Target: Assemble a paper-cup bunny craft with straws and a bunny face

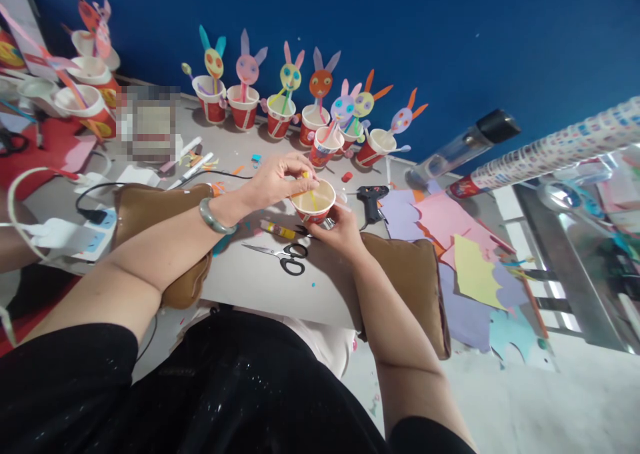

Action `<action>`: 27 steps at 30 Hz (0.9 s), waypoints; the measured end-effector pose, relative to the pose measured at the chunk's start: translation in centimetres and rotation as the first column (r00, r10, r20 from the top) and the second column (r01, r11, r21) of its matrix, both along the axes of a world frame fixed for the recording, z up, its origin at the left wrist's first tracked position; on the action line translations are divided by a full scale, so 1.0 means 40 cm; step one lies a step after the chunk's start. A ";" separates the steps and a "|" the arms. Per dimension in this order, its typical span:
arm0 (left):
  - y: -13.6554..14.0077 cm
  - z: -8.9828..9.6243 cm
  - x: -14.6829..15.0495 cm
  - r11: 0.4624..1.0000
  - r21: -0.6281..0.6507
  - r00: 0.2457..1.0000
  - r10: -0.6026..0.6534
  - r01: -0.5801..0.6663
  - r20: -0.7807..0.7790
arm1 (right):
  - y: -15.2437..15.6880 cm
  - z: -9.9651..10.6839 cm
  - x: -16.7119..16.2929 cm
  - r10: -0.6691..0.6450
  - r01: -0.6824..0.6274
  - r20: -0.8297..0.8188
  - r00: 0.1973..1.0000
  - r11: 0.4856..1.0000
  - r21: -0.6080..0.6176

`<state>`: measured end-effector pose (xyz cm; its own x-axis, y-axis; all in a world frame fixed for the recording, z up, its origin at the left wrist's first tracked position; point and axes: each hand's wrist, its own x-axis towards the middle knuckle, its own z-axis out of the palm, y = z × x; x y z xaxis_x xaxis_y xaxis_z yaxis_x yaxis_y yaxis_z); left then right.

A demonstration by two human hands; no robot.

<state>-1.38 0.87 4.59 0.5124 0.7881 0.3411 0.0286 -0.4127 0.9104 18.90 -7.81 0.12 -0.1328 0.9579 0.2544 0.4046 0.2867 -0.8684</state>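
Note:
A red-and-white paper cup [314,210] is tilted toward me above the table, and the fingers of my right hand [341,231] are wrapped round its side and base. With its fingertips pinched at the cup's far-left rim, my left hand [284,179] holds a thin yellow strip [313,197] that reaches down inside the cup. Whether the strip is paper or a straw I cannot make out. Just below the cup lie a yellow glue stick [278,229] and black-handled scissors [290,257]. A small red cap [347,177] rests beyond the cup.
Several paper cups with rabbit faces [320,84] line the blue wall. A black glue gun [373,202] lies at the right, near coloured paper sheets [450,221]. Brown cushions [407,284] sit under my forearms. A power strip [97,234] is at left; a tall cup stack [545,144] leans right.

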 end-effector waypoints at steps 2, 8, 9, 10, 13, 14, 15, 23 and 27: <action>-0.001 0.001 -0.001 0.998 0.044 0.998 0.040 -0.039 -0.037 | 0.001 -0.001 -0.001 -0.005 0.005 -0.001 1.000 1.000 0.006; -0.004 0.000 -0.002 0.984 0.132 0.984 0.139 -0.123 -0.114 | 0.005 -0.011 -0.001 -0.022 0.020 0.036 0.999 0.999 0.033; -0.005 0.000 -0.002 0.981 0.138 0.980 0.152 -0.134 -0.129 | 0.006 -0.013 0.000 -0.025 0.024 0.040 0.999 0.999 0.036; -0.006 0.001 -0.002 0.980 0.141 0.976 0.163 -0.143 -0.144 | 0.006 -0.015 0.000 -0.028 0.026 0.042 0.999 0.999 0.039; -0.009 0.005 -0.003 0.975 0.148 0.963 0.190 -0.163 -0.190 | 0.005 -0.019 0.001 -0.030 0.027 0.052 0.998 0.998 0.050; -0.010 0.007 -0.003 0.974 0.153 0.958 0.199 -0.170 -0.205 | 0.004 -0.020 0.001 -0.030 0.027 0.055 0.998 0.998 0.052; -0.011 0.008 -0.004 0.972 0.157 0.953 0.208 -0.176 -0.219 | 0.003 -0.021 0.001 -0.030 0.027 0.060 0.998 0.998 0.054; -0.033 0.010 0.007 0.982 0.144 0.970 0.146 -0.119 -0.195 | 0.008 -0.022 0.019 -0.020 0.013 0.059 0.998 0.993 0.116; -0.050 0.011 0.015 0.972 0.205 0.982 0.142 -0.115 -0.121 | 0.010 -0.016 0.028 0.003 -0.008 0.031 1.000 0.985 0.172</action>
<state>-0.78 -1.13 5.05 0.4627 0.7746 0.4312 0.2089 -0.5680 0.7961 20.03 -7.42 -0.50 -0.1480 0.8993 0.4115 0.4282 0.4333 -0.7931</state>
